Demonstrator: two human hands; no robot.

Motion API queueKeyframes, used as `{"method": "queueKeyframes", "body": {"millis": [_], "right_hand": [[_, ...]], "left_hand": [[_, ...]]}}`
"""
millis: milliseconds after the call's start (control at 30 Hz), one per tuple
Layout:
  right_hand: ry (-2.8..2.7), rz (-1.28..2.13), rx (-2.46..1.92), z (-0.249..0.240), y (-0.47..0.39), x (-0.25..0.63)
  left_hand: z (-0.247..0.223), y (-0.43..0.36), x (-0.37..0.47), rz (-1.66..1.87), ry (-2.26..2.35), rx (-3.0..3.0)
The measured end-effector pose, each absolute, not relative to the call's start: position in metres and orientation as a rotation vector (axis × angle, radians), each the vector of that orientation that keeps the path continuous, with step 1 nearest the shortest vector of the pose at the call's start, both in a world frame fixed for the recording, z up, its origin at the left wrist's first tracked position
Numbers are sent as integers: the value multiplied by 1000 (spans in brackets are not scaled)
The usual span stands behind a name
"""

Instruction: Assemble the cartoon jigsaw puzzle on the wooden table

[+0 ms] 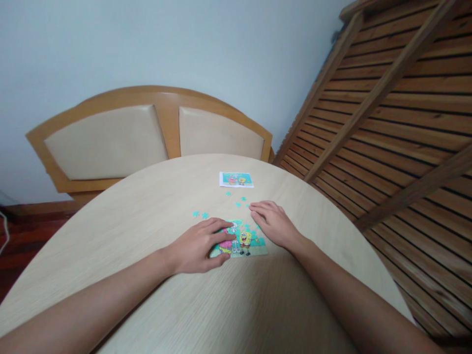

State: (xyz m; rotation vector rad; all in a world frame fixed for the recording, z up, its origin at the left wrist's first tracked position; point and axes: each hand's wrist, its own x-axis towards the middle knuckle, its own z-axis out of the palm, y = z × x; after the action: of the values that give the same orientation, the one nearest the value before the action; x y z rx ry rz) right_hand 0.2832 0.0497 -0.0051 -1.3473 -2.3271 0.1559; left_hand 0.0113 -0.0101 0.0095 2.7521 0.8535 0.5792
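Note:
A partly joined jigsaw puzzle [254,248] with yellow, pink and white cartoon figures lies on the pale round table [155,206]. My left hand [201,246] rests on the puzzle's left side with its fingers spread. At the upper right of the puzzle is my right hand [275,222], its fingertips at a small loose turquoise piece [247,205]. The fingers of that hand are close together, and whether they grip the piece is too small to tell. More loose pieces [243,198] lie just beyond, and others [205,215] sit beyond my left hand.
A picture card [236,180] showing the same figures lies near the table's far edge. Behind the table stands a wooden headboard [167,123] with cream panels against a pale wall. A slatted wooden frame [391,98] leans at the right.

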Motion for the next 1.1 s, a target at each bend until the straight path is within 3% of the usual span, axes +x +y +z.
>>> {"method": "queueKeyframes", "body": {"millis": [200,333,467,600,1100], "right_hand": [[-2301,60,-1425,6,52,292],[-2208,183,-1455,4,53,294],[-2062,428,-1387,-1,55,295],[-2078,455,-1315,-4,55,295],[-1940,536,-1283,-4,51,291]], "left_hand": [[11,-11,11,585,837,2756],[10,-11,12,625,877,2703],[4,1,3,877,1227,2459],[-3,18,-13,986,1461,2325],[-3,21,-16,755,1102,2638]]}}
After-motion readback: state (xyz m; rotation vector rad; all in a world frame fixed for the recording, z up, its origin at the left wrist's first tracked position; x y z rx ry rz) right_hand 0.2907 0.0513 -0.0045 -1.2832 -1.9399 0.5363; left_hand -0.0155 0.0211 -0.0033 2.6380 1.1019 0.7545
